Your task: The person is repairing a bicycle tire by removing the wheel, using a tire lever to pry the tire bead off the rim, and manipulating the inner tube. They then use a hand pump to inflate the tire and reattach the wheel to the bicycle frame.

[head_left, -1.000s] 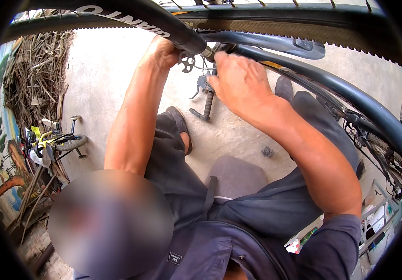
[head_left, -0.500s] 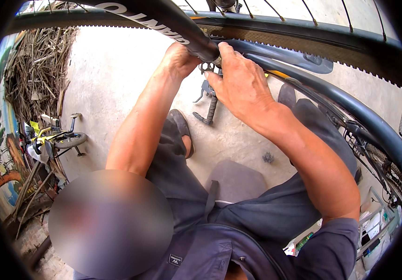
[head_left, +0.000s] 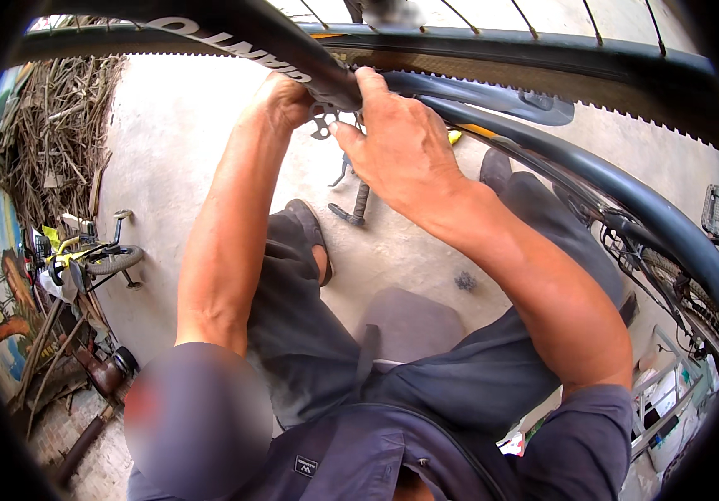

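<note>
Both grips closed at the same spot: left hand (head_left: 286, 98) wrapped on the black frame tube (head_left: 292, 46), right hand (head_left: 401, 146) pinching a small metal fitting (head_left: 323, 123) just under it, fingertips touching the tube. Fitting sits between the two hands, partly hidden. Pliers (head_left: 358, 200) lie on the concrete floor (head_left: 184, 150) below, near the sandal (head_left: 313, 242). Blue bike frame (head_left: 626, 196) right.
</note>
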Tool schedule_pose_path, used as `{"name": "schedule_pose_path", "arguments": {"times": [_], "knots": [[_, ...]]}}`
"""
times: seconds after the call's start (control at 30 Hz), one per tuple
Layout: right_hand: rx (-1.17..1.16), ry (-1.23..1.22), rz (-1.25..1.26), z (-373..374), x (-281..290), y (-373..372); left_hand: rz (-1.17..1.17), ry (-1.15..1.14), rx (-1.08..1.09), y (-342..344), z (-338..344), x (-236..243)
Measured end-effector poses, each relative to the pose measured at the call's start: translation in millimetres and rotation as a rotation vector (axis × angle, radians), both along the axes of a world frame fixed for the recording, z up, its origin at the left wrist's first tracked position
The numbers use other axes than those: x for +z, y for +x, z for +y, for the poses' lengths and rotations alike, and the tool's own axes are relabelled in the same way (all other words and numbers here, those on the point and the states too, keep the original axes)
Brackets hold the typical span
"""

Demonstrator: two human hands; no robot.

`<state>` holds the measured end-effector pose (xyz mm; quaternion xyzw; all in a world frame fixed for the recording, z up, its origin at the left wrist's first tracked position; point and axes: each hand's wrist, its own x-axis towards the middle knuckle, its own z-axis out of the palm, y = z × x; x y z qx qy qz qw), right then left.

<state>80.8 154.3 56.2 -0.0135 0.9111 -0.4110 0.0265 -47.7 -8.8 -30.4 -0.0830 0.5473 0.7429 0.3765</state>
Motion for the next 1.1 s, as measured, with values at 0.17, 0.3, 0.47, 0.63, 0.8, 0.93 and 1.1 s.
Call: {"name": "schedule_pose_path", "arguments": {"times": [0.17,0.3,0.47,0.63,0.8,0.93,1.1], "knots": [[0.041,0.047,0.017,2.9,5.9,-3.5,0.050,0.077,0.085,8.1,8.9,5.1],[0.045,0.039,0.018,3.9,4.8,-4.6,0.018,0.099,0.148,14.5,12.0,3.5],[0.017,-0.003,0.008,2.7,2.2,-3.6,-0.015,0.110,0.135,12.8,7.8,-5.4],[0.018,-0.006,-0.032,1.1,1.6,-5.0,-0.045,0.253,0.149,11.9,4.5,-14.8],[0.010,0.005,-0.021,-0.3,0.2,-6.3,-0.097,0.249,0.189,12.1,3.7,-18.9],[0.008,0.006,-0.035,-0.7,-0.3,-7.2,-0.109,0.185,0.182,7.9,2.3,-17.2],[0.018,-0.010,-0.033,0.8,-1.3,-7.8,-0.018,0.038,0.172,1.0,-1.0,-14.0]]}}
